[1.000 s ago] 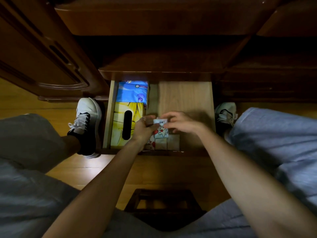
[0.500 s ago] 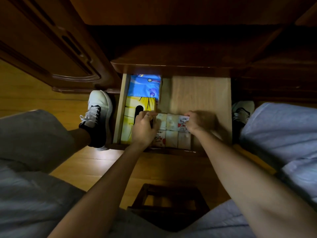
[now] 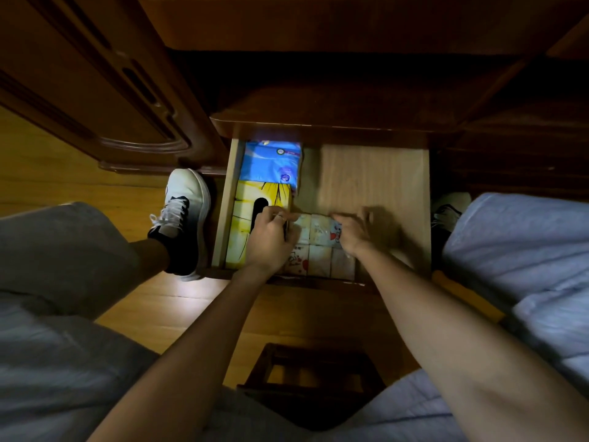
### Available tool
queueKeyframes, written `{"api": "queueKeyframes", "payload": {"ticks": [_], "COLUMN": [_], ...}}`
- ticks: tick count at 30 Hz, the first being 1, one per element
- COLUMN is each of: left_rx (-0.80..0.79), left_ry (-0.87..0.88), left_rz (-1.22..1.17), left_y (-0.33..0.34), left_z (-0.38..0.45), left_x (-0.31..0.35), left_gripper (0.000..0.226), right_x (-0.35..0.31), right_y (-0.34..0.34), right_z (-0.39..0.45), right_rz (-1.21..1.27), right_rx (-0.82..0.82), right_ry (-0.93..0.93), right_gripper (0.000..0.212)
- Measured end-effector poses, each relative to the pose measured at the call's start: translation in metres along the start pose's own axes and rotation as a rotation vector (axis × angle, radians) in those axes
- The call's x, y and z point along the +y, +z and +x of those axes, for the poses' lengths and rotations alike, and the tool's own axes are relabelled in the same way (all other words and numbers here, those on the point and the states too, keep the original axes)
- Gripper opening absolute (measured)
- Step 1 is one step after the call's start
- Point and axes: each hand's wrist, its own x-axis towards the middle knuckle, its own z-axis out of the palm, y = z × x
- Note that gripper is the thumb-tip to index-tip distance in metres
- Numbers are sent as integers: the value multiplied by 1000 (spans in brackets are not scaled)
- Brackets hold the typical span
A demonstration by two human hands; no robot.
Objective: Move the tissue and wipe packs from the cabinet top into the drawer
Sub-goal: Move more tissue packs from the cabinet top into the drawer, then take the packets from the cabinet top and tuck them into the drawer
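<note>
**Small packs getting tucked into the drawer**

While the drawer (image 3: 376,173) is pulled wide open under the dark cabinet (image 3: 318,103), most of what counts can be seen inside it. About half the floor of it, on the right, is bare wood. Along the left wall a yellow box (image 3: 245,224) is laid flat with its slot up, and a blue pack (image 3: 271,164) is set behind it, overlapping its far end. Toward the front, two rows of small packs (image 3: 322,253) are lined up touching one another, just beside the yellow box.

Both hands are down in the drawer, well apart from each other. The left hand (image 3: 271,237) is curled over the left end of the small packs, fingers bent. The right hand (image 3: 353,231) is blurred; whether it's actually pinched on the end pack or only resting against it can't be told.

Handling-wise, nothing tricky is expected. These packs are judged to be light and soft, with slick film wrappers, so they'd squash a bit and could slide if nudged. They're probably best taken by the short ends or pinched across the flat faces, not by a loose corner of wrapper. The box looks stiffer and could be taken by its long sides. The cabinet top is out of clear view, so what's left up there can't be said.
</note>
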Motion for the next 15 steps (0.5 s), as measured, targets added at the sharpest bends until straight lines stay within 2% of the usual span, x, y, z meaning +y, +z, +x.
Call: {"api": "queueKeyframes", "payload": {"ticks": [1, 3, 6, 9, 12, 15], "left_rx": [-10, -19, -51, -94, -177, -318], "left_ry": [14, 36, 46, -12, -15, -46], "left_rz": [37, 117, 293, 389, 401, 316], "left_y": [-1, -3, -5, -7, -16, -32], "left_z": [0, -1, -6, -11, -9, 1], "left_x": [1, 4, 8, 10, 16, 20], "left_gripper": [30, 32, 40, 48, 48, 37], "right_x": [-3, -7, -7, -8, -16, -33], "right_y": [2, 4, 4, -8, -25, -45], "right_z": [-1, -1, 1, 2, -8, -26], "right_rz": [-93, -123, -128, -24, -63, -106], "right_rx": [33, 49, -41, -146, -171, -108], "right_ry": [43, 60, 36, 45, 53, 30], "right_gripper": [35, 36, 47, 58, 71, 67]}}
